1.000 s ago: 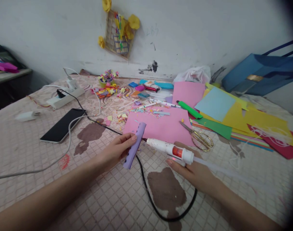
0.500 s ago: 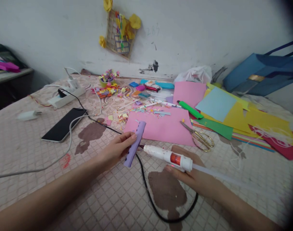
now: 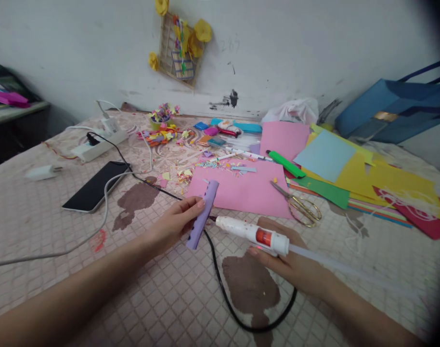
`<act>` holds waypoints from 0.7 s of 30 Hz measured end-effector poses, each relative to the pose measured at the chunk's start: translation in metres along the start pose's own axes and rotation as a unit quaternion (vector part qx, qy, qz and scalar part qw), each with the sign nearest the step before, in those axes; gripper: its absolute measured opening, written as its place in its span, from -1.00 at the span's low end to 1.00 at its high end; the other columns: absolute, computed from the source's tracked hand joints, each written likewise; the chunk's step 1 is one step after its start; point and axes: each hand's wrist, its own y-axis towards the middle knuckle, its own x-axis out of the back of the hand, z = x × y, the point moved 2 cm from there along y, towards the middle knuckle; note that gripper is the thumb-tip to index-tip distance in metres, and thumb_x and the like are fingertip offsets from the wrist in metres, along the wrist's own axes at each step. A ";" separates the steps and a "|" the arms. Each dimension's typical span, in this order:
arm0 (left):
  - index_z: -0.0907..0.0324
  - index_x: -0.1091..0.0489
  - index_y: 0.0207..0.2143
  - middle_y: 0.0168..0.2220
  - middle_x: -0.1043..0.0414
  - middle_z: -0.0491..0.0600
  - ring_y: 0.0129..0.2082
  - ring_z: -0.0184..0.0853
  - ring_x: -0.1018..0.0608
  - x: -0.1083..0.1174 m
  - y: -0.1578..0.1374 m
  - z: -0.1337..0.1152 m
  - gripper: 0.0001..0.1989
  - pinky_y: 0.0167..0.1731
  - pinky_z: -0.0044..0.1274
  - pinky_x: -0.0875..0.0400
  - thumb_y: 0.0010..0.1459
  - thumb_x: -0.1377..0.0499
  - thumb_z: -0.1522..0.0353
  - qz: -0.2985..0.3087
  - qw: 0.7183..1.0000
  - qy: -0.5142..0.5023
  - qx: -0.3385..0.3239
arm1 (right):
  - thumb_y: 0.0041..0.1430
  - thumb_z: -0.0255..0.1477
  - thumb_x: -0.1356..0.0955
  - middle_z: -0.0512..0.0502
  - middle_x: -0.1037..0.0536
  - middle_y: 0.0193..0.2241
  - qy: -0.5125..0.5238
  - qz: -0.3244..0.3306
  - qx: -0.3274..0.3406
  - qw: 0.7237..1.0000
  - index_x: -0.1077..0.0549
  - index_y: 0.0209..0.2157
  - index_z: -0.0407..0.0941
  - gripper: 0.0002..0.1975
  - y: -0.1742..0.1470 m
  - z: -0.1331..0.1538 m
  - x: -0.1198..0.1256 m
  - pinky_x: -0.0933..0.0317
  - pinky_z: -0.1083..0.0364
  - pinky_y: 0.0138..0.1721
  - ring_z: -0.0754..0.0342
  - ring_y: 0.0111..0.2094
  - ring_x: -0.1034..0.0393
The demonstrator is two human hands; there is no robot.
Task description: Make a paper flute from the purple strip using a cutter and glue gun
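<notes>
Pinched in my left hand [image 3: 184, 212] is a rolled strip of purple paper [image 3: 204, 215], with dark marks along its left edge. My right hand [image 3: 285, 255] is wrapped around a white glue gun [image 3: 241, 230], and a long clear glue stick [image 3: 335, 264] sticks out of its back end. The gun's dark nozzle points left, at or very near the right side of the purple strip; whether they touch I cannot tell. From the gun a black cord [image 3: 220, 284] loops over the tablecloth.
Beyond my hands lies a pink sheet [image 3: 249, 193] with paper scraps on it. Gold-handled scissors [image 3: 301, 207], a green marker [image 3: 285, 164] and coloured papers [image 3: 353, 173] are at the right. A phone [image 3: 97, 188], a white cable and a power strip [image 3: 100, 147] lie at the left.
</notes>
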 end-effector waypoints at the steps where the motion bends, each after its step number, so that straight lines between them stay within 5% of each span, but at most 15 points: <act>1: 0.18 -0.43 -0.34 -0.49 -0.35 -0.16 -0.52 -0.52 -0.38 0.000 0.000 0.000 -0.71 -0.53 -0.70 -0.26 -0.04 -0.31 0.18 0.000 1.000 0.001 0.003 | 0.20 -0.31 -0.26 0.01 -0.39 -0.52 0.000 -0.002 -0.001 1.000 -0.28 -0.50 -0.08 -0.78 0.000 -0.001 0.000 -0.19 0.14 -0.48 0.11 -0.48 -0.33; 7: 0.18 -0.44 -0.34 -0.47 -0.36 -0.15 -0.53 -0.54 -0.37 -0.001 -0.002 0.002 -0.71 -0.53 -0.72 -0.25 -0.04 -0.32 0.18 0.014 1.000 0.001 0.011 | 0.21 -0.27 -0.24 0.01 -0.41 -0.52 -0.023 -0.043 -0.051 0.998 -0.31 -0.44 -0.07 -0.79 0.000 -0.017 0.000 -0.21 0.12 -0.45 0.09 -0.48 -0.33; 13: 0.20 -0.44 -0.38 -0.47 -0.39 -0.13 -0.52 -0.53 -0.38 -0.007 -0.005 0.000 -0.70 -0.51 -0.72 -0.28 -0.07 -0.33 0.17 0.025 1.000 -0.007 0.015 | 0.17 -0.17 -0.23 0.03 -0.28 -0.66 -0.149 -0.208 -0.148 0.955 -0.23 -0.56 -0.08 -0.67 0.013 -0.066 0.012 -0.08 0.10 -0.53 0.06 -0.56 -0.22; 21: 0.22 -0.47 -0.29 -0.43 -0.43 -0.07 -0.48 -0.46 -0.46 -0.009 -0.005 0.007 -0.72 -0.42 -0.64 -0.39 0.00 -0.30 0.22 0.059 0.997 -0.037 0.036 | 0.14 -0.22 -0.27 -0.17 -0.44 -0.37 -0.158 -0.197 -0.117 0.961 -0.33 -0.28 -0.17 -0.72 0.022 -0.095 0.020 -0.18 0.01 -0.33 -0.03 -0.36 -0.30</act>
